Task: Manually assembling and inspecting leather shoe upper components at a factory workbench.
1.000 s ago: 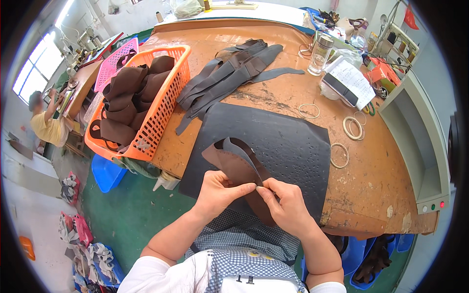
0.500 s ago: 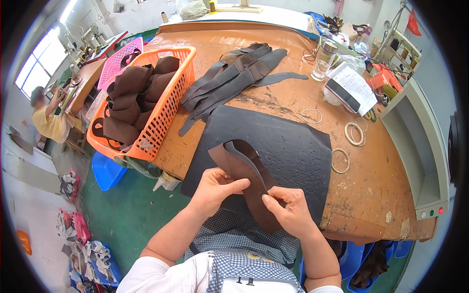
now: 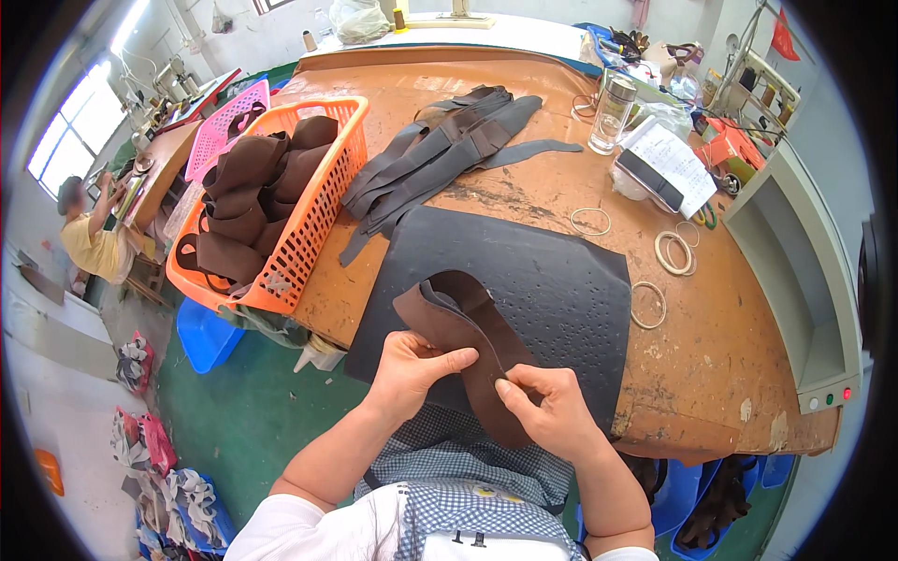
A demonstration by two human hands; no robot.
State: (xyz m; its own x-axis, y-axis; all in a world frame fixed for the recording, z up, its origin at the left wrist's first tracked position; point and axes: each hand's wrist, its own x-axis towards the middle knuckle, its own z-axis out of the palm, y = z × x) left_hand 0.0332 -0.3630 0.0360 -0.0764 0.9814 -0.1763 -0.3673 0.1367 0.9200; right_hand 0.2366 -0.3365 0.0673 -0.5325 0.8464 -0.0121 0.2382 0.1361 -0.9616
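Observation:
A looped dark brown leather strip [image 3: 460, 329] is held over the near edge of a black perforated mat [image 3: 524, 266]. My left hand [image 3: 412, 367] closes on its left side, thumb lying across the outer face. With thumb and forefinger, my right hand [image 3: 544, 397] pinches the strip's edge at the right. Behind the mat lies a pile of long dark leather strips [image 3: 449, 150]. An orange plastic basket [image 3: 323, 210] stands at the table's left, heaped with curled brown leather pieces [image 3: 248, 201].
Cream rings [image 3: 647, 305] lie right of the mat. Farther back are a glass bottle [image 3: 612, 114], a phone [image 3: 650, 181] and a paper sheet [image 3: 683, 164]. A grey metal housing [image 3: 795, 280] stands at the right edge. Another person [image 3: 94, 234] sits far left.
The loop of the brown strip has opened slightly toward the right. Both hands keep their grip, and the view has shifted a little.

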